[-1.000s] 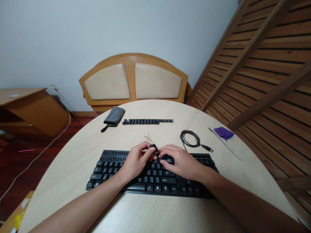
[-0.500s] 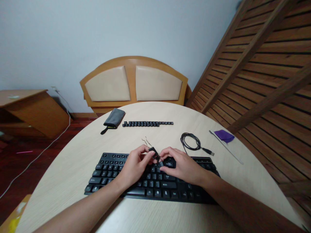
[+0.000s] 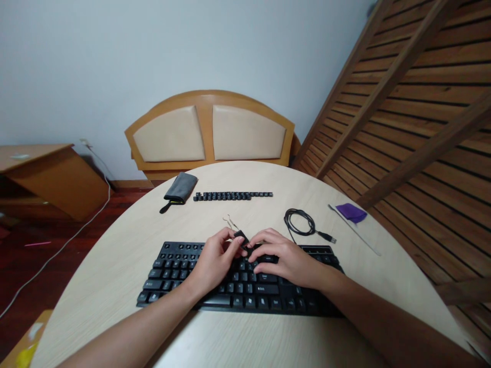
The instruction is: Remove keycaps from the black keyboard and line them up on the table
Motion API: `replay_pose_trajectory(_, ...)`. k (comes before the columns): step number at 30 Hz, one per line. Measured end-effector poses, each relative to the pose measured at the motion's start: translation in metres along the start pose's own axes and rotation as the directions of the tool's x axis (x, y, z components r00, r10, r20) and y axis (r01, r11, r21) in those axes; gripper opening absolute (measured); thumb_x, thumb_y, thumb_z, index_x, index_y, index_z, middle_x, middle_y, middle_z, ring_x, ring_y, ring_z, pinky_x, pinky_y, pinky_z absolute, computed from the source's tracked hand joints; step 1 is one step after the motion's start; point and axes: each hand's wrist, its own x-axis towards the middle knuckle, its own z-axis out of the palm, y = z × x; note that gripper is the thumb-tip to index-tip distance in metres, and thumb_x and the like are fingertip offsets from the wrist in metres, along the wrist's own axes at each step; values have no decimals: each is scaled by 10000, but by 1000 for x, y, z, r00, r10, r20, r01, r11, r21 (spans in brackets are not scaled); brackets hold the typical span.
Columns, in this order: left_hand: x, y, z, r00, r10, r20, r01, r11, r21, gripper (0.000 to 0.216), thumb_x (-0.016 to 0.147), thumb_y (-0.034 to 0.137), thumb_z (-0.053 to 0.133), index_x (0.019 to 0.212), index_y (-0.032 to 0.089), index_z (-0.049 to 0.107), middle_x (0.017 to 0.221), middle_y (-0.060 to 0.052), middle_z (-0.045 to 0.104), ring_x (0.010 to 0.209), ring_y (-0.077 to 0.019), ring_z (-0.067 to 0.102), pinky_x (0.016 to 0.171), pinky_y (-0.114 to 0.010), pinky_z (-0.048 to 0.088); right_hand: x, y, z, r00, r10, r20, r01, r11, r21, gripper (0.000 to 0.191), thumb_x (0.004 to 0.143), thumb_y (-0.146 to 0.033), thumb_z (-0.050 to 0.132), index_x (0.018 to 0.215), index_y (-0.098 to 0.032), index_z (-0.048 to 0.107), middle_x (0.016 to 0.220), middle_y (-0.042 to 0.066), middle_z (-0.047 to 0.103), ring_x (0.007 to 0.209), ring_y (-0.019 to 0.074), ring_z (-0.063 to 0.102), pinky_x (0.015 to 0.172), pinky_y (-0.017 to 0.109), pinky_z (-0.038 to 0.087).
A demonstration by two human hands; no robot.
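A black keyboard point(image 3: 172, 271) lies on the round wooden table point(image 3: 115, 266) in front of me. My left hand point(image 3: 215, 263) rests over its middle, fingers pinched on a small black keycap puller point(image 3: 241, 236) whose wire loops stick out behind my fingers. My right hand point(image 3: 286, 258) lies beside it, fingertips pressed down on the keys right by the puller. The two hands almost touch above the upper key rows. What sits under the fingertips is hidden.
A row of loose black keycaps point(image 3: 232, 196) lies farther back, with a grey pouch point(image 3: 179, 188) to its left. A coiled black USB cable point(image 3: 303, 225) and a purple cloth point(image 3: 352, 211) on a thin stick lie to the right. A chair back point(image 3: 209, 133) stands behind the table.
Both hands stayed on the same spot of the keyboard; my right fingers flattened onto the keys, covering the key they touched. The view shifted slightly.
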Motion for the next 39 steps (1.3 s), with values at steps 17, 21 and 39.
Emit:
replay_pose_trajectory(17, 2, -2, 0, 1000, 22, 4, -23, 990, 137, 256, 926, 420, 514, 816, 189, 528, 674, 11, 636, 668, -168, 625, 642, -274, 444, 55, 46, -32, 832, 495, -248, -554, 752, -357, 165, 824, -244, 661, 973, -208, 723, 898, 41, 740, 858, 190, 668, 768, 268, 470)
replay_pose_trajectory(21, 1, -2, 0, 999, 32, 3, -32, 990, 138, 244, 923, 406, 518, 808, 190, 519, 655, 23, 611, 649, -163, 625, 623, -267, 438, 85, 65, -36, 782, 563, -267, -600, 565, -567, 157, 814, -242, 673, 962, -240, 725, 1032, 65, 723, 984, 242, 650, 809, 308, 462)
replay_pose_trajectory(39, 1, 0, 0, 999, 32, 9, -32, 990, 140, 244, 927, 399, 508, 799, 191, 507, 643, 35, 581, 640, -160, 626, 617, -267, 439, 97, 84, -10, 692, 577, -433, -720, 515, -465, 237, 916, -313, 557, 1132, -290, 650, 1057, 46, 713, 983, 211, 640, 808, 303, 464)
